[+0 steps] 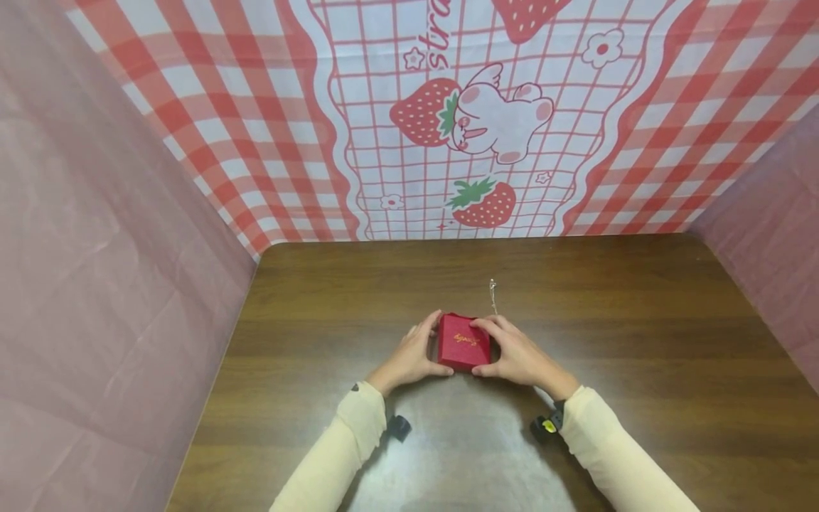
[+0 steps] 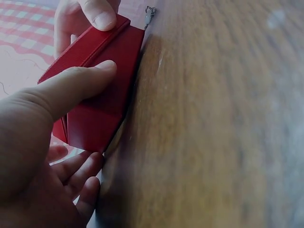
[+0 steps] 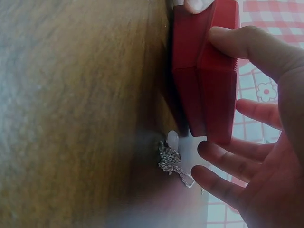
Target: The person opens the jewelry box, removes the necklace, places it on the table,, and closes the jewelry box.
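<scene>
A small red jewelry box [image 1: 463, 350] with gold lettering on its lid sits between both hands on the wooden table. My left hand [image 1: 414, 357] holds its left side, the thumb pressing the front face of the lower part in the left wrist view. From the right, my right hand [image 1: 520, 355] grips it, with its thumb [image 3: 228, 42] on the front edge of the lid and an index finger over the top. A thin seam between lid and base shows in both wrist views. Just behind the right hand lies a silver chain [image 3: 169, 157], bunched up on the table.
The brown wooden table [image 1: 320, 299] extends to a red-and-white checked cloth [image 1: 269, 128] with strawberry prints hanging at the back. Pink cloth [image 1: 96, 249] hangs on the left side, and more on the right. Black wrist cameras [image 1: 399, 428] are strapped below the hands.
</scene>
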`<action>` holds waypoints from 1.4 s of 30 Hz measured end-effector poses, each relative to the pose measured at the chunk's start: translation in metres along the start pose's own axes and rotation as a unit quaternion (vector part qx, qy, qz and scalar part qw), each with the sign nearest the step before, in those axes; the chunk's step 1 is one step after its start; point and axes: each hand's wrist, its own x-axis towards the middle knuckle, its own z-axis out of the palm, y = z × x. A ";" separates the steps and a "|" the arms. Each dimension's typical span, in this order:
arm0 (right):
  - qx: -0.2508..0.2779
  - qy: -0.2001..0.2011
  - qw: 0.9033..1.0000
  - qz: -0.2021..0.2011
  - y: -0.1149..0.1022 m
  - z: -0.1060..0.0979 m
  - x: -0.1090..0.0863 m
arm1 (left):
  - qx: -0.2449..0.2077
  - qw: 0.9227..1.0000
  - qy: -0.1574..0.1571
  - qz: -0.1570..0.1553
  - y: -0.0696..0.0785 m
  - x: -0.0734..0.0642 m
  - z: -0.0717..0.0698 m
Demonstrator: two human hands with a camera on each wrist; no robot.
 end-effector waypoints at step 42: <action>0.064 0.040 0.997 0.000 0.017 0.017 -0.002 | 0.004 0.999 0.034 -0.001 -0.007 0.002 0.010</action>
